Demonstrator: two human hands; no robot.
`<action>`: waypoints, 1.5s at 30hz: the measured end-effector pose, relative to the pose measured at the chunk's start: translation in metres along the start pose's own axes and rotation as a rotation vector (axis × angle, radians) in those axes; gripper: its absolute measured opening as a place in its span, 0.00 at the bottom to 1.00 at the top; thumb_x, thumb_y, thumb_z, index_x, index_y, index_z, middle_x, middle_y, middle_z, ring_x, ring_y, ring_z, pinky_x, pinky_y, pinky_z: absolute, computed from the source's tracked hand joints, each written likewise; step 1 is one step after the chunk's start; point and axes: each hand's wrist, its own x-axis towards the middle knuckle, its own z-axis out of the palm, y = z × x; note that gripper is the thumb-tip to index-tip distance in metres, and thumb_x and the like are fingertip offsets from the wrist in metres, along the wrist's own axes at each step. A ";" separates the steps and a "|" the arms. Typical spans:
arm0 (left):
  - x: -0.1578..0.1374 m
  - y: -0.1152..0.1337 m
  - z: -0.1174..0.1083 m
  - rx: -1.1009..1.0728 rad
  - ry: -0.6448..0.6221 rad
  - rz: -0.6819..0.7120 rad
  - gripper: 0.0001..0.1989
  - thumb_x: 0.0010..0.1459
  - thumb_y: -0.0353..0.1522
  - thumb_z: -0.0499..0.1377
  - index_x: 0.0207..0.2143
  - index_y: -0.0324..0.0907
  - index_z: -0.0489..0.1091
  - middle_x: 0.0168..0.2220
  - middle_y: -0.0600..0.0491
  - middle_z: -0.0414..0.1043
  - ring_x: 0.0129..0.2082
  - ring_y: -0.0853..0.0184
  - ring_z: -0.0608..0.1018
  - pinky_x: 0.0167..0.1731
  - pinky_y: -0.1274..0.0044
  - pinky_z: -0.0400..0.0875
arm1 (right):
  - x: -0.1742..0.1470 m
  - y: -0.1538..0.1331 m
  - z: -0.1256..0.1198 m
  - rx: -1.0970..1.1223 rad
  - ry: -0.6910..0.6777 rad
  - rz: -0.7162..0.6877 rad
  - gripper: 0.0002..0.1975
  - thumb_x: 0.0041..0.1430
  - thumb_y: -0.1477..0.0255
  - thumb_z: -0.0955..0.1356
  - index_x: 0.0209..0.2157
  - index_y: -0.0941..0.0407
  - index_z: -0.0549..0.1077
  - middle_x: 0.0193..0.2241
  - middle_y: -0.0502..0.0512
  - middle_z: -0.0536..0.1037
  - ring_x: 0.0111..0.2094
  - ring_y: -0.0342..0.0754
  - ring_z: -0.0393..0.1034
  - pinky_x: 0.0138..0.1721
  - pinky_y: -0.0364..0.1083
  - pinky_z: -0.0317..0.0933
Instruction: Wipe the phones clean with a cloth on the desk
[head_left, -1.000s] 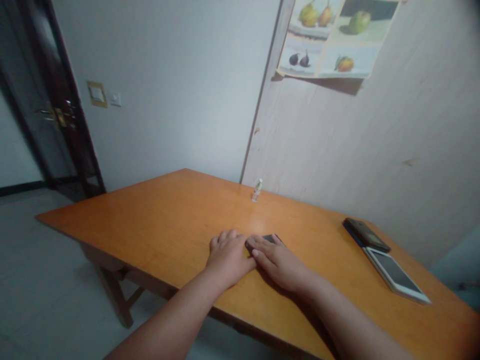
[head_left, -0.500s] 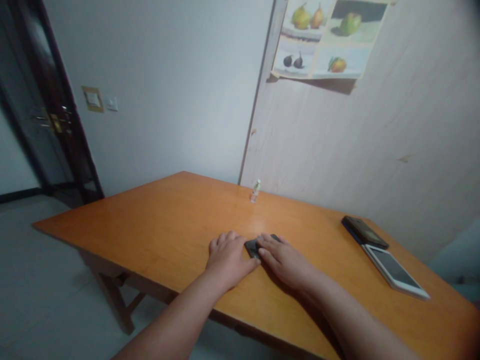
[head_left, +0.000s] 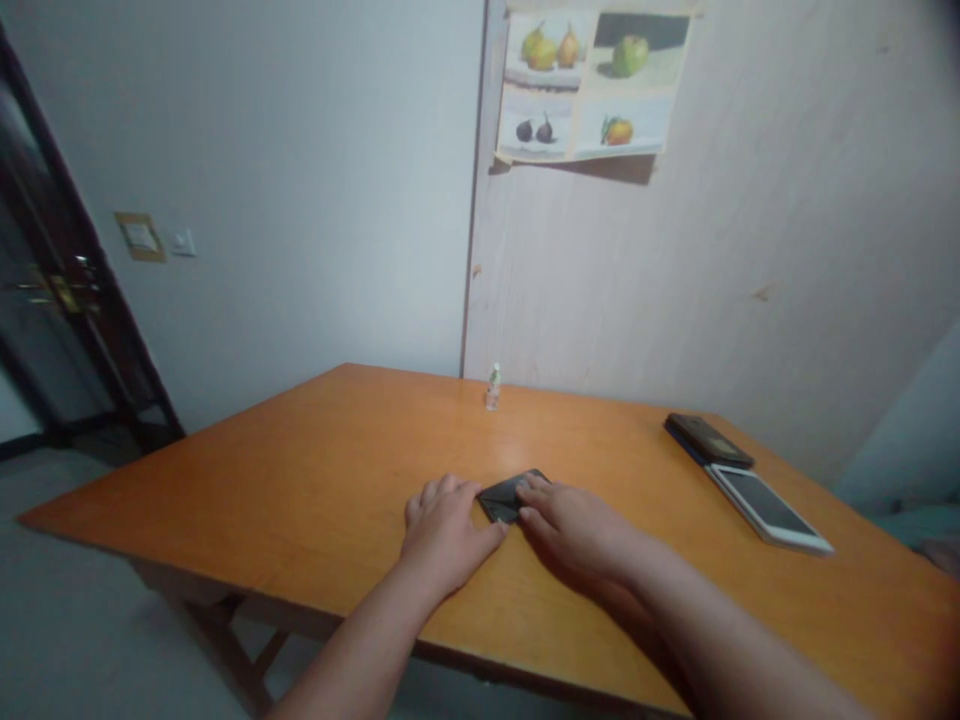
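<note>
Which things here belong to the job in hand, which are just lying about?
Job:
- dark folded sheet, right hand on it, left hand at its edge
- table beneath

Lying about:
- small bottle
- white-framed device
- dark flat item

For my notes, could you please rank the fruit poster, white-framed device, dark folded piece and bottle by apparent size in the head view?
1. Fruit poster
2. White-framed device
3. Dark folded piece, partly covered by the right hand
4. Bottle
</note>
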 end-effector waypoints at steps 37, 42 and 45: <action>0.006 -0.009 0.002 -0.053 0.031 0.059 0.22 0.57 0.44 0.61 0.53 0.50 0.67 0.48 0.51 0.77 0.51 0.53 0.74 0.47 0.67 0.64 | 0.012 0.005 -0.001 0.029 0.190 0.064 0.16 0.66 0.67 0.61 0.38 0.56 0.79 0.41 0.59 0.81 0.42 0.50 0.74 0.45 0.45 0.62; 0.006 -0.009 0.002 -0.151 0.057 0.084 0.21 0.56 0.37 0.62 0.52 0.48 0.64 0.45 0.51 0.77 0.48 0.56 0.77 0.47 0.68 0.66 | 0.024 0.040 0.003 0.178 0.348 0.346 0.10 0.61 0.72 0.64 0.33 0.57 0.78 0.35 0.59 0.81 0.38 0.50 0.73 0.39 0.45 0.61; 0.005 -0.011 0.003 -0.243 0.063 0.089 0.18 0.57 0.34 0.60 0.50 0.48 0.63 0.45 0.51 0.77 0.48 0.58 0.78 0.47 0.69 0.68 | 0.032 0.055 0.012 0.449 0.384 0.445 0.06 0.55 0.76 0.66 0.29 0.57 0.77 0.28 0.56 0.80 0.32 0.48 0.73 0.34 0.43 0.61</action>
